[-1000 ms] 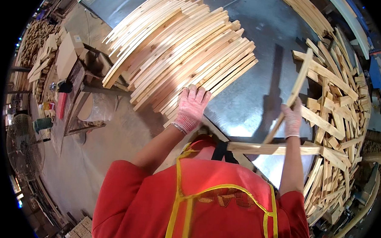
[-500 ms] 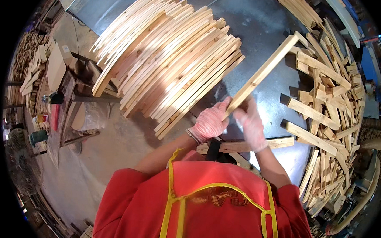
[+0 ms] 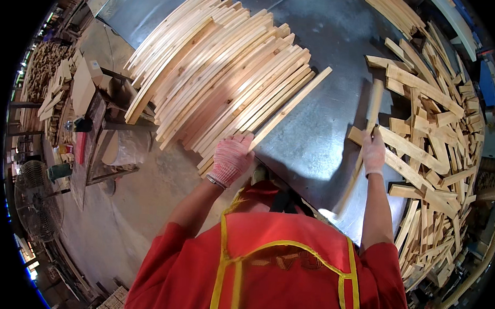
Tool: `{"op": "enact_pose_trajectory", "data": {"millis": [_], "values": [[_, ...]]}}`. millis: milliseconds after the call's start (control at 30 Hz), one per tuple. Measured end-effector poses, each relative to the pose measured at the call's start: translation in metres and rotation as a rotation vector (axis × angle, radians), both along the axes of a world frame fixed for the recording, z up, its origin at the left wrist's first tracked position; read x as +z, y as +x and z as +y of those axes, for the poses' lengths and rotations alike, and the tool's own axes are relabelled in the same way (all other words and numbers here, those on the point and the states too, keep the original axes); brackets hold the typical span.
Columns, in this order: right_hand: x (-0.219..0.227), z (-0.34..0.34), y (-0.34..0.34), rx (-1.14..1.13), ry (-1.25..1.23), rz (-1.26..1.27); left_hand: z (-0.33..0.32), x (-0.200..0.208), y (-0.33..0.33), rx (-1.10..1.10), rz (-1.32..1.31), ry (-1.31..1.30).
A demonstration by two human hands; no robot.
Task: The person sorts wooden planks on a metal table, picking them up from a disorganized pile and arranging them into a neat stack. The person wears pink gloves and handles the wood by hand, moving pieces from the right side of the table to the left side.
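Note:
My left hand (image 3: 232, 157), in a pinkish-white knit glove, is closed on the near end of a long wooden strip (image 3: 295, 108). That strip lies slantwise along the right side of a big row of similar pale strips (image 3: 220, 79) on the metal table. My right hand (image 3: 373, 152), gloved the same way, grips a second wooden strip (image 3: 353, 180) around its middle. This one is smeared by motion and stands nearly lengthwise, beside the jumbled pile of wood pieces (image 3: 422, 148) on the right.
Bare metal tabletop (image 3: 308, 146) lies between the row and the pile. More strips (image 3: 394, 14) sit at the far right. A black fan (image 3: 35, 200) and a wooden stand (image 3: 96, 131) are on the left. A ribbed hose (image 3: 483, 267) curves at the lower right.
My left hand has moved left, bringing its strip against the row. My right hand has gone right and now holds a strip; the one lying by the near table edge has left that spot.

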State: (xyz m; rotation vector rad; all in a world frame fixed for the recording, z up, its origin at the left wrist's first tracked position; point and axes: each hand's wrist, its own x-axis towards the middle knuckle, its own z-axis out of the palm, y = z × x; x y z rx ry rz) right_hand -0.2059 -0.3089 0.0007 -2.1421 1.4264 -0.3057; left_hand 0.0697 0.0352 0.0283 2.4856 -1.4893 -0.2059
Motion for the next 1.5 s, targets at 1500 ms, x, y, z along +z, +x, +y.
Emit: {"op": "enact_pose_trajectory", "data": {"millis": [1500], "values": [[-0.022, 0.180, 0.196, -0.032, 1.049, -0.567, 0.011, 0.084, 0.075, -0.011, 0.568, 0.418]]}}
